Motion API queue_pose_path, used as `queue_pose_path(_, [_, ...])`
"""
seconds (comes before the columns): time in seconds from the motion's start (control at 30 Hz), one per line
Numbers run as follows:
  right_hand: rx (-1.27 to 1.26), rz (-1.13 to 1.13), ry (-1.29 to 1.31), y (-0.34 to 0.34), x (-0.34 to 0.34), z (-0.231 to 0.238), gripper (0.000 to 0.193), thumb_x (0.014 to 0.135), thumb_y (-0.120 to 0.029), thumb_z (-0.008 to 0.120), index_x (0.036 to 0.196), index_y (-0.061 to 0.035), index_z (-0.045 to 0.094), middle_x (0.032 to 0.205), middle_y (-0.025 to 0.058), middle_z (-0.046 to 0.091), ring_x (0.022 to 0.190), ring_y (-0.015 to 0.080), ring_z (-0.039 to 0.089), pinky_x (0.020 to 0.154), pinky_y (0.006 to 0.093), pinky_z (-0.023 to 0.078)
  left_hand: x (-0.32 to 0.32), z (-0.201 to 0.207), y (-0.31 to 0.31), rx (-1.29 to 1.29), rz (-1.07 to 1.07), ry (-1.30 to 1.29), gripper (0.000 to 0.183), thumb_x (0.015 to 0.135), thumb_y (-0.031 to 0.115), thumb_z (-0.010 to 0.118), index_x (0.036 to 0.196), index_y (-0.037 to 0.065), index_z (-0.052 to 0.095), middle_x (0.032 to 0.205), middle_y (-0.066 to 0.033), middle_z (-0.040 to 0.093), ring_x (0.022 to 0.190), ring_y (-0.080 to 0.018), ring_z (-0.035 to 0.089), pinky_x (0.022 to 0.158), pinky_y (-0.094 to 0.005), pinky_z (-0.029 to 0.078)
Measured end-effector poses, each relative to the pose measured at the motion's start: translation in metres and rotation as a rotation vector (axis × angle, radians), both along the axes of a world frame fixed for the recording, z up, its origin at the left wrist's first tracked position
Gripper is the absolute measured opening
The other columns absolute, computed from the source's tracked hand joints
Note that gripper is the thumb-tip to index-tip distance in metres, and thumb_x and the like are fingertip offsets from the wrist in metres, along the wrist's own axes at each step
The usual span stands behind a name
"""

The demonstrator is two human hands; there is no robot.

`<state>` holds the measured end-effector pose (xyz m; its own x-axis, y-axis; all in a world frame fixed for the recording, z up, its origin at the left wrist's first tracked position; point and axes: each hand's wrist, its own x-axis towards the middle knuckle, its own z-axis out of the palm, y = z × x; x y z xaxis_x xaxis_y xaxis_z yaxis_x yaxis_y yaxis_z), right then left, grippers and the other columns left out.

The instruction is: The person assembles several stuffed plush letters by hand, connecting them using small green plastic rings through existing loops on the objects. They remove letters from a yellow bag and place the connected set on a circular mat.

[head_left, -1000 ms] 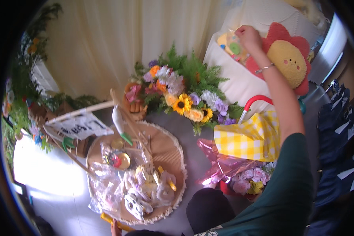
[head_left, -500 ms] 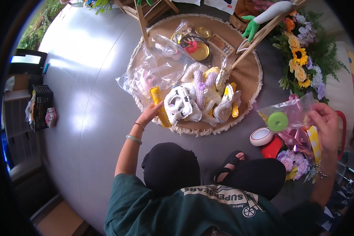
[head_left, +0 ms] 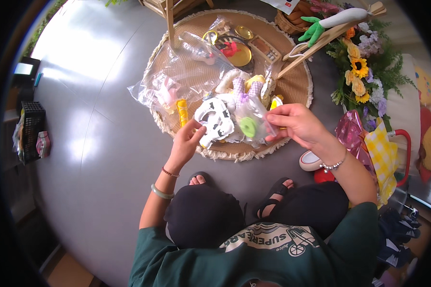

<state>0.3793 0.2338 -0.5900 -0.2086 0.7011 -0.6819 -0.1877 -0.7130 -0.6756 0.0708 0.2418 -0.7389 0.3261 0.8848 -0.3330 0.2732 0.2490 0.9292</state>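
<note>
I am looking down at a grey floor where a round woven mat is lying, and much of the mat's middle is being covered by a heap of clear plastic bags whose glare is making their contents hard to read. The mat's far edge is running under a wooden frame that is cut off at the top of the view. Beyond the mat's right edge a flower arrangement is standing, partly cut off by the dark rim of the view.

My own knees are hiding the floor just below the mat's near edge. My right forearm is coming in from the lower right, bent at the wrist, and my right hand is hovering over the near right part of the mat. Its fingers are pinched shut on the edge of a small clear bag with a green round piece inside; I cannot tell what else the bag is holding.

My left arm is reaching up from the lower centre, and my left hand is resting at the mat's near edge, fingers curled and touching a white-and-black soft toy. I cannot tell whether they are gripping it.
</note>
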Motion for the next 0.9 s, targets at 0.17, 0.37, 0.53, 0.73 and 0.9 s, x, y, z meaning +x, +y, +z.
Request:
queue_pose_path(0.17, [0.123,0.071,0.0,0.002,-0.02,-0.007,0.018,0.089,-0.014,0.069,0.098,0.0016,0.067,0.084,0.0028,0.065,0.071,0.0087,0.058,0.065,0.0235,0.048,0.032,0.098,0.013,-0.09,-0.488,-0.089,0.025,0.099,0.027,0.058,0.09,0.004,0.056,0.075,0.007,0.047,0.069,-0.0018,0.04,0.061,-0.0205,0.036])
queue_pose_path(0.37, [0.214,0.064,0.083,-0.003,-0.026,0.01,0.018,0.086,-0.012,0.073,0.098,0.0018,0.068,0.084,0.0027,0.067,0.07,0.0068,0.057,0.062,0.0201,0.044,0.069,0.124,0.021,-0.09,-0.419,-0.35,0.029,0.099,0.031,0.057,0.091,0.004,0.058,0.071,0.0062,0.046,0.065,-0.0028,0.038,0.056,-0.0237,0.035])
queue_pose_path(0.53, [0.369,0.087,-0.173,-0.009,-0.038,0.022,0.017,0.081,-0.009,0.077,0.089,0.0032,0.068,0.08,0.0045,0.068,0.075,0.008,0.062,0.071,0.0233,0.052,0.076,0.14,0.02,-0.131,-0.386,-0.435,0.032,0.102,0.032,0.05,0.092,0.002,0.058,0.083,0.0043,0.054,0.081,-0.0044,0.045,0.073,-0.0223,0.041])
queue_pose_path(0.73, [0.419,0.115,-0.219,-0.009,-0.038,0.023,0.017,0.082,-0.011,0.078,0.081,-0.0032,0.063,0.075,0.0,0.064,0.066,0.0036,0.056,0.056,0.018,0.044,0.076,0.131,0.02,-0.194,-0.35,-0.425,0.03,0.103,0.032,0.048,0.095,0.005,0.058,0.082,0.0059,0.051,0.078,-0.0036,0.045,0.07,-0.0218,0.04])
queue_pose_path(0.9, [0.325,0.01,-0.059,-0.009,-0.038,0.022,0.018,0.085,-0.015,0.075,0.08,-0.0037,0.061,0.067,-0.0033,0.058,0.058,0.0033,0.051,0.05,0.0175,0.039,0.074,0.13,0.02,-0.283,-0.288,-0.4,0.029,0.101,0.035,0.051,0.104,0.007,0.06,0.094,0.0041,0.06,0.088,-0.0033,0.055,0.083,-0.0207,0.046])
